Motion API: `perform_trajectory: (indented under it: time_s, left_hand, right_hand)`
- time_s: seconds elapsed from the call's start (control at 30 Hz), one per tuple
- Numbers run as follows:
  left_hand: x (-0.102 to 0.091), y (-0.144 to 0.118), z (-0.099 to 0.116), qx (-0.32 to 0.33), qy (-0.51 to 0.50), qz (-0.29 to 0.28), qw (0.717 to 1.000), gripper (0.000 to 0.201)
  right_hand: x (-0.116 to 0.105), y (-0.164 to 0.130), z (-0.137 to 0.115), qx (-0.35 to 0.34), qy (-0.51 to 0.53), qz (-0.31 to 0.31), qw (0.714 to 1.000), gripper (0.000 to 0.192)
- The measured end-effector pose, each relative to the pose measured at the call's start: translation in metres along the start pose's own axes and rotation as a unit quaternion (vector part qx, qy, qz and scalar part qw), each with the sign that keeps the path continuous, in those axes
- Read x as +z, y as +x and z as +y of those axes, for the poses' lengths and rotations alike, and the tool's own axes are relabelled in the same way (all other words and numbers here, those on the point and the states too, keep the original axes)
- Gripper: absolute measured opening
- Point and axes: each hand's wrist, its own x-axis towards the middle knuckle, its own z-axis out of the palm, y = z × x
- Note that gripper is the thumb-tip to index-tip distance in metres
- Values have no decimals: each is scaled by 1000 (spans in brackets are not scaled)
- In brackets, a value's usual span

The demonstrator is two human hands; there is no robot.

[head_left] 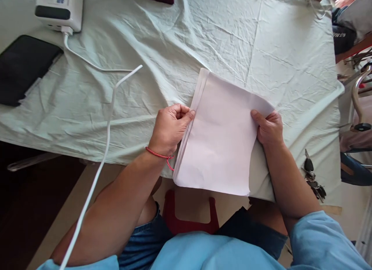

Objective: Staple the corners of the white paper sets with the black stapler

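A stack of white paper sheets [219, 138] lies at the near edge of the table, its lower end reaching past the edge. The layers along its left side are slightly offset. My left hand [171, 126] pinches that left side between thumb and curled fingers; a red cord bracelet circles the wrist. On the opposite side my right hand [269, 126] grips the sheets, thumb on top and fingers hidden underneath. The paper's upper right corner bends upward by this hand.
A pale green wrinkled cloth [162, 41] covers the table. Keys [312, 177] lie by the right edge. At the left are a black phone-like slab [27, 68] and a white charger box [59, 12], with a white cable [107, 142] running toward me. A red stool [188, 225] stands below.
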Motion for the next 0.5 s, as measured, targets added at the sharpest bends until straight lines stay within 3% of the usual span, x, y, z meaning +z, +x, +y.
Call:
perform_trajectory:
  time_s: [0.13,0.3,0.5]
  left_hand:
    - [2,0,3,-20,-12,9,1000,12]
    - [4,-3,3,3,-30,32,999,32]
    - [1,-2,-9,73,10,-22,997,16]
  right_hand:
    - [-2,3,4,-4,16,-2,1000,37]
    - [-2,3,2,-6,21,3,1000,36]
    - [-1,3,-1,-13,21,15,1000,33]
